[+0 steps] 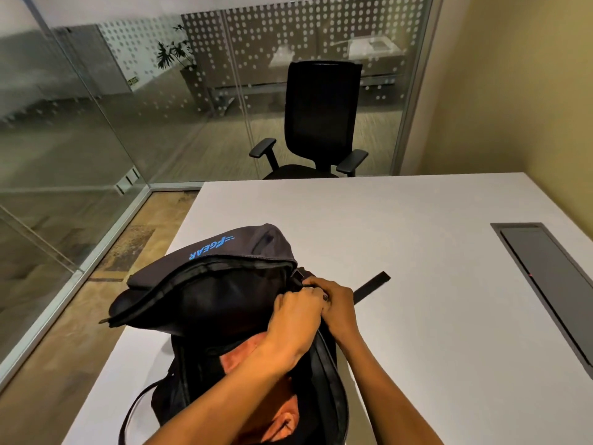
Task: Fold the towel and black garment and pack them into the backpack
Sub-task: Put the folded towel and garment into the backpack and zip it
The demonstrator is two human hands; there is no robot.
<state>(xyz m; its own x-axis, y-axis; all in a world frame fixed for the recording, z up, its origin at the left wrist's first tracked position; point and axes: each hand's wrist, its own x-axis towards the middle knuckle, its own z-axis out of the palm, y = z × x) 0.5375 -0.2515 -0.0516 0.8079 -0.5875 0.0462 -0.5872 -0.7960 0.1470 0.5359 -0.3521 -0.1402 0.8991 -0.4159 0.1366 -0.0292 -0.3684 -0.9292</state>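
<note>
A black backpack (205, 284) with blue lettering stands on the white table (401, 252) at its near left edge, its main compartment gaping. An orange towel (244, 354) shows inside the opening, partly hidden under my arms. The black garment cannot be told apart from the dark lining. My left hand (295, 322) and my right hand (337, 303) are pressed together at the right rim of the opening, fingers closed on the zipper area of the backpack. A black strap (372, 285) sticks out to the right behind my right hand.
A black office chair (321, 123) stands behind the table's far edge. A grey recessed cable hatch (552, 284) lies in the table at the right. Glass walls run along the left and back, with floor to the left of the table.
</note>
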